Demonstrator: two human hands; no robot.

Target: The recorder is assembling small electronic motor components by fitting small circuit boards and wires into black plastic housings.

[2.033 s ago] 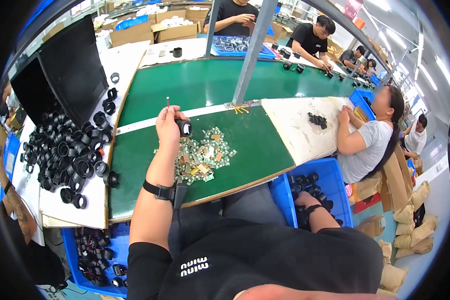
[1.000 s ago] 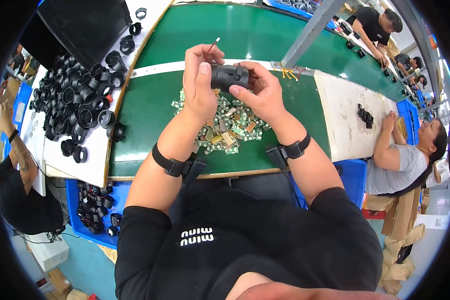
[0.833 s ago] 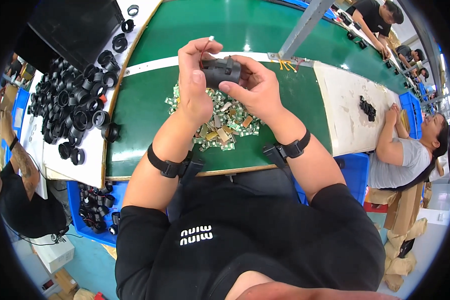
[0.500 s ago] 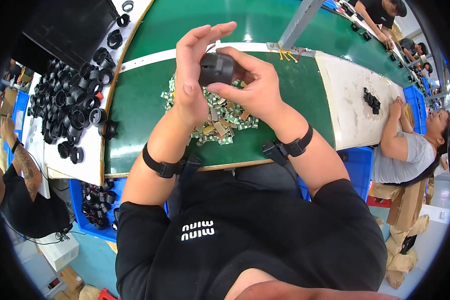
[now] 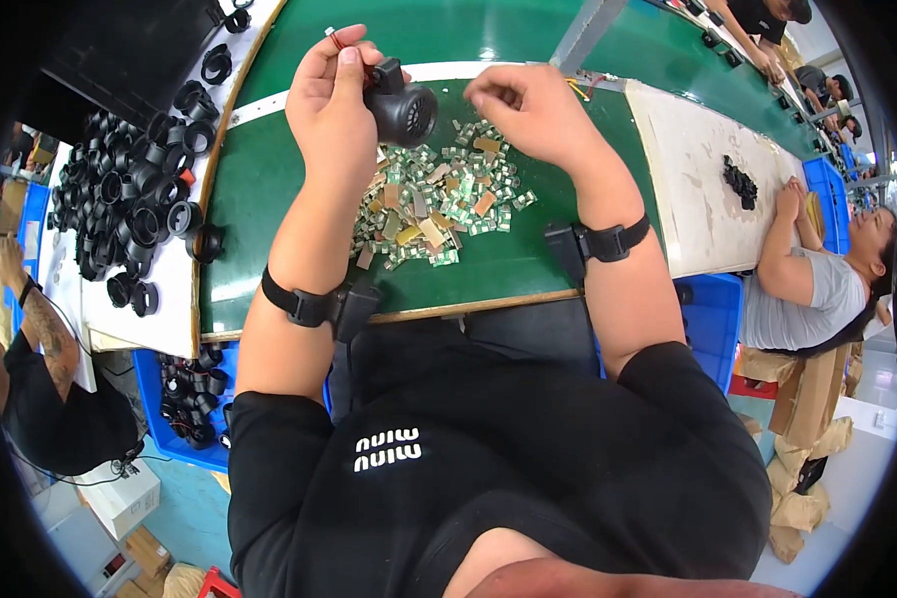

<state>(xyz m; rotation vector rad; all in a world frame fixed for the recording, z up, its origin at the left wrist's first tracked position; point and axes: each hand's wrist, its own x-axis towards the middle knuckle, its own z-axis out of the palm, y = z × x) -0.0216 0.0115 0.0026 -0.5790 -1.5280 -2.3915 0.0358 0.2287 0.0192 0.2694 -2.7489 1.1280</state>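
My left hand (image 5: 331,105) is closed on a black, round fan-like housing (image 5: 406,117). Its grilled end faces right, and a small block sits on top. Thin red and black wires with a white plug (image 5: 333,36) stick up by the left fingertips. To the right, apart from the housing, my right hand (image 5: 536,112) has its fingers curled in, with nothing visible in them. Below both hands, a loose pile of small green circuit boards (image 5: 458,189), mixed with tan and grey pieces, lies on the green table (image 5: 259,269).
Many black plastic rings (image 5: 140,189) are heaped on the white surface at left. A blue bin (image 5: 174,444) below holds black parts with wires. A grey metal post (image 5: 588,35) rises at the far side. Black pieces (image 5: 738,184) lie before a person at right.
My right hand has let go of the housing and moved right. My left hand has carried the housing left and turned it, so its grille and wires now show.
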